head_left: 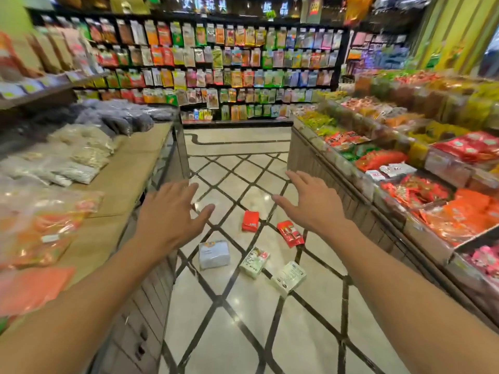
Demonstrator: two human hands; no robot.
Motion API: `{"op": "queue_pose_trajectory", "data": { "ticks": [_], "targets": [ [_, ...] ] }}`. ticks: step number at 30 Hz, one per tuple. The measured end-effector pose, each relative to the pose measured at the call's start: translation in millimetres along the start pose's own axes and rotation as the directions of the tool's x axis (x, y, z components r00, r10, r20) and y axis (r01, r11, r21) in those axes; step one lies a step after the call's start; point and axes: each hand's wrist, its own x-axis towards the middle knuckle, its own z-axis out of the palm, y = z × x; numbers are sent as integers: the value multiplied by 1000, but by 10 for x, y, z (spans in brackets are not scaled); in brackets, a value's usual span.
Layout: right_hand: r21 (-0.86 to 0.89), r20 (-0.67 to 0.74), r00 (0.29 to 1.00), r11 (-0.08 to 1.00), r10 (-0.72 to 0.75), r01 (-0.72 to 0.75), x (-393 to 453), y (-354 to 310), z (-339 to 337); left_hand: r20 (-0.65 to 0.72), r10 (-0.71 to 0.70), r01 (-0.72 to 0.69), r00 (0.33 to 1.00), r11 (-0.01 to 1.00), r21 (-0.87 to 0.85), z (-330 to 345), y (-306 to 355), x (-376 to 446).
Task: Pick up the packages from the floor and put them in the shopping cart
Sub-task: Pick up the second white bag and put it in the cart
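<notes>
Several packages lie on the tiled aisle floor ahead of me. An orange-red pack (250,221) is farthest, with a red pack (290,233) to its right. Closer lie a white-grey bag (214,254), a white-green pack (254,262) and another white-green pack (289,278). My left hand (172,214) and my right hand (310,202) are stretched out in the air above them, palms down and fingers spread. Neither hand holds anything. No shopping cart is in view.
A display counter (129,171) with bagged goods runs along the left of the aisle. A tiered snack stand (378,201) lines the right. A wall rack of hanging packets (229,68) closes the far end. The tiled floor (243,333) lies between them.
</notes>
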Motion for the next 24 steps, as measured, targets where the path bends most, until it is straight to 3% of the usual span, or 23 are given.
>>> {"op": "queue_pose_trajectory", "data": {
  "ticks": [15, 24],
  "targets": [
    [57, 73, 991, 993, -110, 106, 3149, -268, 1585, 81, -81, 80, 993, 997, 15, 1466, -1050, 2446],
    [-7, 108, 988, 994, -109, 110, 4702, -519, 3088, 145, -88, 89, 985, 996, -2, 3164, -1962, 3853]
  ]
}}
